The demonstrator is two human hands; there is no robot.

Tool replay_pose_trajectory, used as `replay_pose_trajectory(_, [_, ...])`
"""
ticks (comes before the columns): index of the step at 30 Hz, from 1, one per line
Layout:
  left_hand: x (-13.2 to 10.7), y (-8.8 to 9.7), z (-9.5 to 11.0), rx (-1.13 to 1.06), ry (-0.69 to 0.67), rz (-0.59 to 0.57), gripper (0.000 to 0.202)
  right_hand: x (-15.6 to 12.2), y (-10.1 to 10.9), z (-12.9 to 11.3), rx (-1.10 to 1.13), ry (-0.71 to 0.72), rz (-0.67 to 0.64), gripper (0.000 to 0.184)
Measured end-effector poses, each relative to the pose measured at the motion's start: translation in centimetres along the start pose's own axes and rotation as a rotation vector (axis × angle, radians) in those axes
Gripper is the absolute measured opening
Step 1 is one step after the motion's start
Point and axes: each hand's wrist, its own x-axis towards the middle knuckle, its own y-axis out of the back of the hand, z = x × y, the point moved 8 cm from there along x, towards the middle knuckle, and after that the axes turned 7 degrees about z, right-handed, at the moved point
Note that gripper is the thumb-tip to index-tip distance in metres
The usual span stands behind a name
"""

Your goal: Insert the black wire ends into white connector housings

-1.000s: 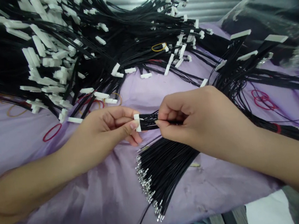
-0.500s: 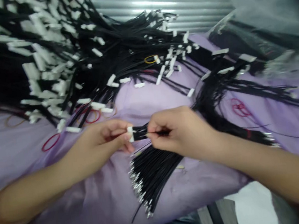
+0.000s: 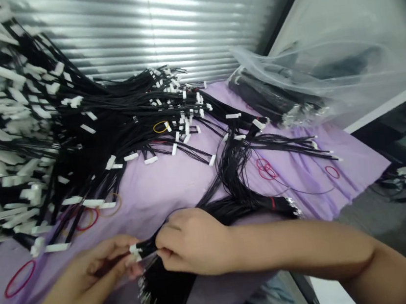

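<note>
My left hand (image 3: 108, 269) pinches a small white connector (image 3: 135, 252) between thumb and fingers. Several black wires (image 3: 148, 247) run from the connector to the right. My right hand (image 3: 192, 242) is closed round these wires, close to the connector; its fingertips are partly hidden. Under my hands fans a thick bundle of black wires (image 3: 172, 294) with bare silvery terminals (image 3: 147, 302) at the ends. Its upper part passes beneath my right hand and forearm.
A large heap of black cables with white connectors (image 3: 6, 117) fills the left and back of the purple cloth (image 3: 166, 186). Red rubber bands (image 3: 20, 279) lie about. A clear plastic bag of wires (image 3: 277, 93) lies at back right, before a corrugated metal surface (image 3: 157, 24).
The view has swung right and up, so hands and cables appear lower and further left. My left hand still pinches the connector and my right hand still grips the wires.
</note>
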Motion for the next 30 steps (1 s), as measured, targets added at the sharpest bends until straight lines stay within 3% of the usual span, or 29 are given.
replay_pose_trajectory(2, [0.7,-0.6,1.1,-0.017,0.009,-0.035,0.016,0.4,0.5,0.6,-0.001,-0.054,-0.007,0.019])
replay_pose_trajectory(10, [1.1,-1.5,3.2,-0.067,0.084,0.128,0.027,0.8,3.6,1.9,0.066,-0.210,-0.007,0.014])
replay_pose_trajectory(14, [0.6,-3.2,6.1,-0.091,0.078,0.176,0.026,-0.2,6.7,2.4,0.107,-0.233,0.002,0.013])
replay_pose_trajectory(18, [1.1,-6.0,8.6,-0.182,0.054,0.160,0.020,-1.4,9.4,3.5,0.115,-0.210,0.038,0.012])
replay_pose_trajectory(23, [3.3,-8.8,7.2,-0.277,0.093,0.132,0.015,-2.2,9.9,5.5,0.081,-0.184,0.041,0.010])
replay_pose_trajectory(30, [5.1,-9.0,4.5,-0.336,0.139,0.031,0.014,-2.9,7.9,6.8,0.076,-0.175,-0.012,0.009])
